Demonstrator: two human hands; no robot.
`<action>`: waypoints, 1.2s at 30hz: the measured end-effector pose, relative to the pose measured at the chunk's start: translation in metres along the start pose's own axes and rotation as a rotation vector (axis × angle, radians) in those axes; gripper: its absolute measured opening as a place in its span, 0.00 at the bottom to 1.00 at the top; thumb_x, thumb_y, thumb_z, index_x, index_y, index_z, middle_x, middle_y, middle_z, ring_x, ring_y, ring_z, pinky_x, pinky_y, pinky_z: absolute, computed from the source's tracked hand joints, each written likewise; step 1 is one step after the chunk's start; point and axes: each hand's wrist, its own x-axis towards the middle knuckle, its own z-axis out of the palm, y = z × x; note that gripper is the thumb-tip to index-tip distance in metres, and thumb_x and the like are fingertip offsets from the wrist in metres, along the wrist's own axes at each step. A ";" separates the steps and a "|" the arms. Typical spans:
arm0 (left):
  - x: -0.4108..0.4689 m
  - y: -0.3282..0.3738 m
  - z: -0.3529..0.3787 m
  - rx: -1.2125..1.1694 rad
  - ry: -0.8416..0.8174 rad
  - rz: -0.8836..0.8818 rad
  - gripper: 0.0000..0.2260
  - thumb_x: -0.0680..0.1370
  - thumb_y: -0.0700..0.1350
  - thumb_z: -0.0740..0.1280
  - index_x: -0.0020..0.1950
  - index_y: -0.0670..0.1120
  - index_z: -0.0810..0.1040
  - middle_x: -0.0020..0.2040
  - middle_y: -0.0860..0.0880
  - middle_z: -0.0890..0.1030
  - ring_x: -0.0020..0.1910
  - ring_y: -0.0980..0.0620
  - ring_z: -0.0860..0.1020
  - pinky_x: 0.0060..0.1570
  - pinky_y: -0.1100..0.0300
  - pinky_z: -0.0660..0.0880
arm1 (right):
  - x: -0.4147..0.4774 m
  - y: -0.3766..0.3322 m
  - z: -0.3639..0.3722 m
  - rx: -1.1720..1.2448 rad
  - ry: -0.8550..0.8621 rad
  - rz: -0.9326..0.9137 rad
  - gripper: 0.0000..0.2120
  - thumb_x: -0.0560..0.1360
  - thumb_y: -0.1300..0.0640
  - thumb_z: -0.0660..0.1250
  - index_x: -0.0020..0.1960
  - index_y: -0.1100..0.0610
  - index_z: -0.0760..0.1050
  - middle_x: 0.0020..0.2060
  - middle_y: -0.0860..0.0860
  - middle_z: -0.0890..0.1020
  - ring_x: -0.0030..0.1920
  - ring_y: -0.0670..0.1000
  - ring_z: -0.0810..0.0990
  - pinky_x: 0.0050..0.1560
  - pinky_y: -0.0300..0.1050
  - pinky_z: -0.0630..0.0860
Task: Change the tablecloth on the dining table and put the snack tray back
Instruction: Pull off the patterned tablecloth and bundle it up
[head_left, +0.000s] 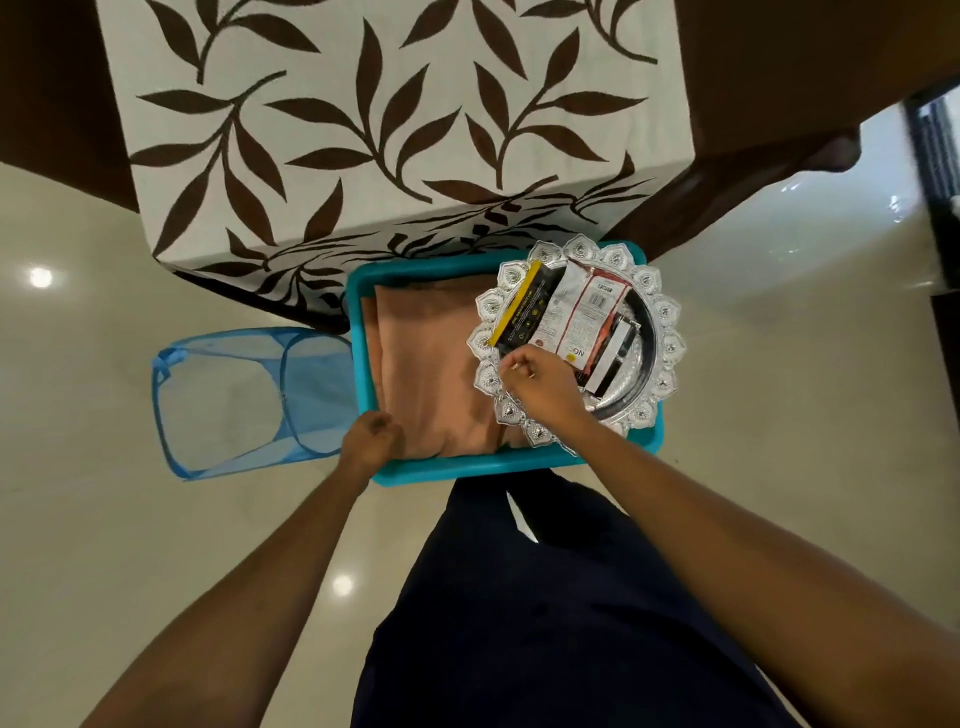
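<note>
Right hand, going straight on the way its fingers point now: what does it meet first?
Most likely the black-and-yellow snack packet, lying on the scalloped silver tray just beyond the right hand, whose fingers curl at that tray's near rim. Height above the packet is unclear from this one view.

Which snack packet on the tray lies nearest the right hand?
The black packet with the yellow edge, leftmost on the tray, just beyond the right hand; the others lie farther right.
</note>
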 end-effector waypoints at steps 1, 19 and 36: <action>0.001 -0.005 0.001 0.012 -0.021 0.002 0.16 0.78 0.47 0.66 0.65 0.45 0.77 0.63 0.43 0.79 0.61 0.41 0.78 0.62 0.42 0.75 | -0.002 0.000 0.005 -0.042 -0.022 0.000 0.03 0.76 0.56 0.69 0.45 0.50 0.81 0.36 0.51 0.82 0.38 0.50 0.81 0.45 0.50 0.78; -0.089 -0.047 -0.120 -0.005 0.231 0.445 0.08 0.74 0.43 0.64 0.46 0.56 0.79 0.40 0.51 0.83 0.43 0.49 0.83 0.50 0.52 0.80 | -0.049 -0.038 0.085 -0.207 -0.121 -0.168 0.12 0.76 0.58 0.67 0.37 0.45 0.76 0.38 0.41 0.82 0.44 0.49 0.81 0.47 0.45 0.76; -0.023 -0.152 -0.370 0.241 0.075 0.757 0.06 0.78 0.44 0.66 0.51 0.50 0.82 0.45 0.53 0.83 0.45 0.54 0.80 0.47 0.57 0.76 | -0.059 -0.218 0.320 -0.394 0.276 -0.274 0.02 0.76 0.53 0.69 0.47 0.46 0.77 0.42 0.44 0.79 0.47 0.47 0.78 0.47 0.41 0.68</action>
